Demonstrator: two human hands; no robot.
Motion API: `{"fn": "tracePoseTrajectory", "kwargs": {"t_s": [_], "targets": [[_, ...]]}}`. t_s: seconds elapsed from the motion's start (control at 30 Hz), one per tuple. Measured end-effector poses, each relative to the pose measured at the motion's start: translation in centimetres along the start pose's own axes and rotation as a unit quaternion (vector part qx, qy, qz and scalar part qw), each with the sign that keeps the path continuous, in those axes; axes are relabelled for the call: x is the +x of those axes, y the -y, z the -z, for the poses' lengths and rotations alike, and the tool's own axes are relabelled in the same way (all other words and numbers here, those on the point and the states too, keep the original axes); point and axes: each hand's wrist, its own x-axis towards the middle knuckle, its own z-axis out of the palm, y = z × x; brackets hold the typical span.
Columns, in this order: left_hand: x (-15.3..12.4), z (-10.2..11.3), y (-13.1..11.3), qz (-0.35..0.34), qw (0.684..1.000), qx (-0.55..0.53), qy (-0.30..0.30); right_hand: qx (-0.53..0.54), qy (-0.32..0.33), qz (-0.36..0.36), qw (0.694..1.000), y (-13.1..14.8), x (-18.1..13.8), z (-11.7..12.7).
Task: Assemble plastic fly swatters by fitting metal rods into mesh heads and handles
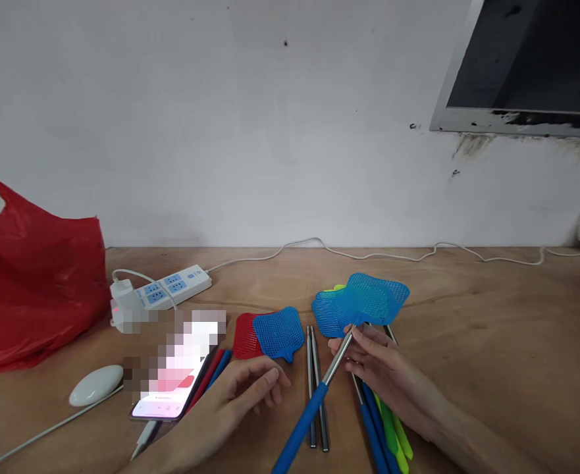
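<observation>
Above the bench [497, 329], a blue fly swatter [338, 358] was gripped by the right hand [391, 368], a handling step that seemed to need steadiness next, while the left hand [245, 388] hung empty, half-open, near 2 metal rods [310, 365].

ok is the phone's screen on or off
On: the phone shows a bright, glowing screen, white and pink, though much of it is pixelated, so what it displays can't be told.
</observation>
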Motion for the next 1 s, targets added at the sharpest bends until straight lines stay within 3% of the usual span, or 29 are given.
{"fn": "tracePoseTrajectory", "kwargs": {"t_s": [0.17,0.33,0.43,0.63,0.8,1.0], "targets": [[-0.4,-0.5,0.3,0.045,0.994,-0.017,0.102,-0.031,0.015,0.020,0.999,-0.6,0.1,0.1],[-0.6,-0.6,0.5,0.027,0.995,0.078,0.051,-0.021,0.024,0.010,0.999,-0.7,-0.2,-0.3],[-0.5,-0.8,0.6,0.041,0.994,0.074,0.074,-0.003,0.027,0.000,1.000,-0.8,-0.2,-0.4],[-0.2,-0.9,1.4,0.041,0.993,0.059,0.096,-0.080,-0.039,0.107,0.990,-1.6,0.1,-0.2],[-0.5,-1.1,1.5,0.029,0.993,0.080,0.077,-0.136,-0.076,0.128,0.979,-2.2,0.2,0.3],[-0.3,-2.0,0.9,0.024,0.997,0.054,0.058,-0.250,-0.021,0.111,0.962,-2.5,0.2,0.3]]}}
